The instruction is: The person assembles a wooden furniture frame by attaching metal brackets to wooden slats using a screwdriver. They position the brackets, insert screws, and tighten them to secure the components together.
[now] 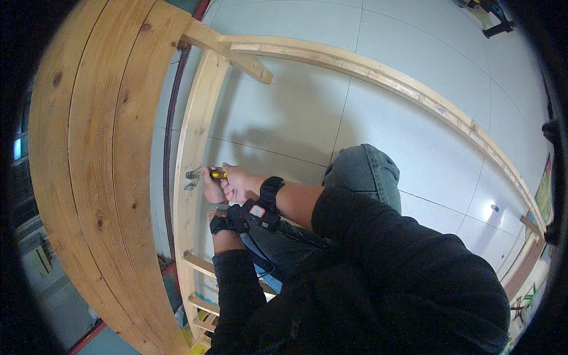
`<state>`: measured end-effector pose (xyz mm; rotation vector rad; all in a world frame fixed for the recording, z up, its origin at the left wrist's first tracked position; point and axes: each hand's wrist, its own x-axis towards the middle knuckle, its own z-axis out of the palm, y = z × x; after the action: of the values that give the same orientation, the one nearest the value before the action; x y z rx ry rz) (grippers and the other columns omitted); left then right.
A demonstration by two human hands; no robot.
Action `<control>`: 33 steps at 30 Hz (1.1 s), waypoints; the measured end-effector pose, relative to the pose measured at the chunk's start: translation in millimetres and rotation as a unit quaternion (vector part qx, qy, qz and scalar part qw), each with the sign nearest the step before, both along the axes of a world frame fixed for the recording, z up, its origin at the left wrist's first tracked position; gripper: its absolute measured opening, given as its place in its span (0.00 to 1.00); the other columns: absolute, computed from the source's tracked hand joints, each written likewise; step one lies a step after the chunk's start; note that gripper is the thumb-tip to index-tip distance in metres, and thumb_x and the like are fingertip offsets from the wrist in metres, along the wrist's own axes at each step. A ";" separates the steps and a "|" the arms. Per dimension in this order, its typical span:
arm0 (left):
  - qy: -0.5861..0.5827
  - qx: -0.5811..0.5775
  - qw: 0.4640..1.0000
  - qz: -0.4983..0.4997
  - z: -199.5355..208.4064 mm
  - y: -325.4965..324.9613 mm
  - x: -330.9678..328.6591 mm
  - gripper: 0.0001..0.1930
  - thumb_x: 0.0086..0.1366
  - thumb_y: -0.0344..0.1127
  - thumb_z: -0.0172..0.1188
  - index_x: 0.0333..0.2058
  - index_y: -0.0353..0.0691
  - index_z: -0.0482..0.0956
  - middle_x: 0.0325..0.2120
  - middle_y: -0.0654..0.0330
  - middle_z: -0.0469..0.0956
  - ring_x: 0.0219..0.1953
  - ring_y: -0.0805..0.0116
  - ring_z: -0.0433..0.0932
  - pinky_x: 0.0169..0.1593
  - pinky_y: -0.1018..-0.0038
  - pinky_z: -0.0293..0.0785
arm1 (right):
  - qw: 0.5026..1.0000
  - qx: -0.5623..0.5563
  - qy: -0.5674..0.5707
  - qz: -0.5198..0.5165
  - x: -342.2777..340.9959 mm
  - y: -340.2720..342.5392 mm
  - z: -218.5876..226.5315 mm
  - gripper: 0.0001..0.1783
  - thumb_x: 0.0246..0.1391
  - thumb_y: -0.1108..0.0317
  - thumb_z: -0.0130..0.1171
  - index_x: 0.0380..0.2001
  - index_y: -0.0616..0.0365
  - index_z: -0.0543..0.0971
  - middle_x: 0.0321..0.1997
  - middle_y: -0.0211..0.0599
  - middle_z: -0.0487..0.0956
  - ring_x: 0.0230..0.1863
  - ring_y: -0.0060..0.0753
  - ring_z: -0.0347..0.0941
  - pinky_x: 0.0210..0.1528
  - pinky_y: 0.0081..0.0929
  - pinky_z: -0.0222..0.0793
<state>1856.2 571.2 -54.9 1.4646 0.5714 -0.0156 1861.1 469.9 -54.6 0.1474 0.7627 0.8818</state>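
My right hand [238, 182] is closed round a screwdriver [219, 175] with a yellow and black handle. The tool lies roughly level and points left at a pale wooden rail [184, 160]. Small metal hardware [192, 176] sits on that rail just beyond the tool's end; its exact shape is too small to tell. Close below and left of the right hand, my left hand [214, 190] has its fingers bent together beside the hardware and the screwdriver's front end. What they pinch is hidden. Black straps circle both wrists.
A broad plank panel [97, 148] stands along the left. The pale frame's long far rail [378, 77] curves across to the right, and a short crosspiece [251, 66] juts inward at the corner. Slats [201, 264] cross low on the left. My bent knee [364, 174] rests over the tiled floor [426, 136].
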 end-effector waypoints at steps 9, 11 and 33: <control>0.085 0.087 0.993 -0.008 11.9 5.7 -5.6 0.19 0.61 0.51 0.51 0.24 0.39 0.71 0.16 0.65 0.70 0.16 0.75 0.66 0.17 0.78 0.60 | 0.291 -0.613 -0.731 0.074 -20.9 -37.9 0.6 0.13 0.47 0.63 0.55 0.34 0.56 0.67 0.30 0.48 0.72 0.34 0.54 0.68 0.35 0.46 0.64; 0.063 0.079 0.995 -0.009 4.3 5.8 -6.4 0.16 0.61 0.46 0.53 0.24 0.39 0.71 0.18 0.63 0.71 0.18 0.73 0.69 0.20 0.78 0.63 | 0.320 -0.621 -0.715 0.019 -22.6 -38.6 3.9 0.12 0.51 0.59 0.52 0.32 0.55 0.68 0.24 0.43 0.71 0.27 0.44 0.70 0.28 0.40 0.66; 0.050 0.011 0.999 0.006 8.2 19.5 -31.8 0.18 0.59 0.49 0.56 0.25 0.38 0.75 0.15 0.68 0.70 0.15 0.81 0.66 0.18 0.85 0.59 | 0.710 -0.351 -0.580 0.190 -27.2 -27.8 0.8 0.11 0.56 0.59 0.47 0.34 0.55 0.69 0.23 0.37 0.70 0.21 0.34 0.65 0.23 0.29 0.62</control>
<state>1824.4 590.7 -46.7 1.4879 0.6625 -0.0737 1833.9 442.1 -53.8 -1.2096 -0.1486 0.8050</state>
